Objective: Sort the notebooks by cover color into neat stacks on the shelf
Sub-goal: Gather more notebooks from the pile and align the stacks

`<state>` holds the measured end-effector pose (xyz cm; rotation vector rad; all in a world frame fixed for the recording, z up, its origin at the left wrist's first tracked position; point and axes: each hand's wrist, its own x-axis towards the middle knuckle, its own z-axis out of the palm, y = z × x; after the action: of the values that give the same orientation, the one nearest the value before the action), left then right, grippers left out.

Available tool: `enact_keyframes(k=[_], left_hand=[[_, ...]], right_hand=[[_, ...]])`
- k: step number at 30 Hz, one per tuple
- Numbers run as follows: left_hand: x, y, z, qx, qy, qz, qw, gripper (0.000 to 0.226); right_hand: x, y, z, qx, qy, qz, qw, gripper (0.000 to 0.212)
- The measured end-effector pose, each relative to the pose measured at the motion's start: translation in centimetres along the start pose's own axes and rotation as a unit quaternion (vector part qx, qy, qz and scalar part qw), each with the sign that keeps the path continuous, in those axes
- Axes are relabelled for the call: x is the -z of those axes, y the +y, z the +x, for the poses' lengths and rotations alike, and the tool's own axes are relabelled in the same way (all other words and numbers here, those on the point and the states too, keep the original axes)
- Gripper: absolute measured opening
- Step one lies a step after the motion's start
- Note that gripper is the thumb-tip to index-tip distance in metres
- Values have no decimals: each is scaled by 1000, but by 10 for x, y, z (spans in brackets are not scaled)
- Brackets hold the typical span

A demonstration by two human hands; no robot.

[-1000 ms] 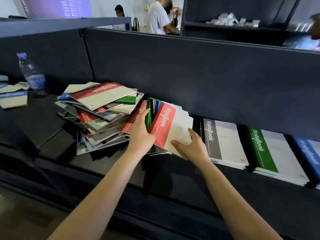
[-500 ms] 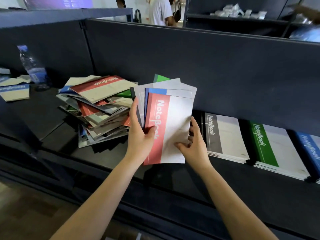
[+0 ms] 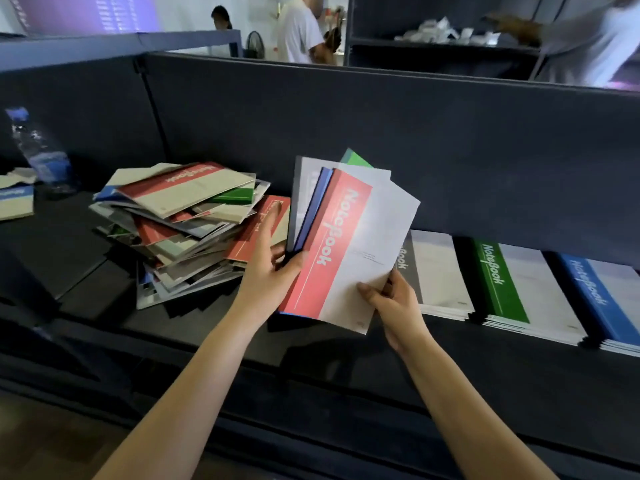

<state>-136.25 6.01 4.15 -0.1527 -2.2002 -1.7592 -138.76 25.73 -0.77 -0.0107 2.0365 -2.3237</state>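
Note:
Both hands hold a fanned bundle of notebooks above the dark shelf (image 3: 207,327). A red-banded notebook (image 3: 349,251) is in front, with blue, grey and green covers showing behind it. My left hand (image 3: 270,271) grips the bundle's left edge, thumb on the red band. My right hand (image 3: 391,299) pinches the front notebook's lower right corner. A messy pile of mixed notebooks (image 3: 183,220) lies to the left. Sorted stacks lie to the right: grey (image 3: 436,271), green (image 3: 509,285) and blue (image 3: 602,299).
A water bottle (image 3: 41,154) stands at the far left beside a loose blue notebook (image 3: 15,202). A dark back panel (image 3: 415,140) rises behind the shelf. People stand beyond it near another shelf unit.
The bundle was lifted off the shelf, stood upright and fanned out, and has tilted to the right. My right hand has slid to the front notebook's lower right corner.

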Motion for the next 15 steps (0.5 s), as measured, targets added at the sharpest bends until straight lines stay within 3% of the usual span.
enact_keyframes(k=[3, 8, 13, 15], left_hand=[[-24, 5, -2, -13, -44, 19, 999, 70], [-82, 7, 1, 3, -40, -19, 999, 62], [-142, 16, 4, 11, -111, -97, 989, 40], [-164, 19, 2, 8, -128, -125, 984, 44]], right_hand=[[19, -6, -2, 4, 6, 59, 998, 32], [70, -22, -13, 49, 76, 48, 995, 36], [125, -33, -34, 92, 166, 36, 981, 40], [143, -33, -41, 95, 197, 25, 975, 40]])
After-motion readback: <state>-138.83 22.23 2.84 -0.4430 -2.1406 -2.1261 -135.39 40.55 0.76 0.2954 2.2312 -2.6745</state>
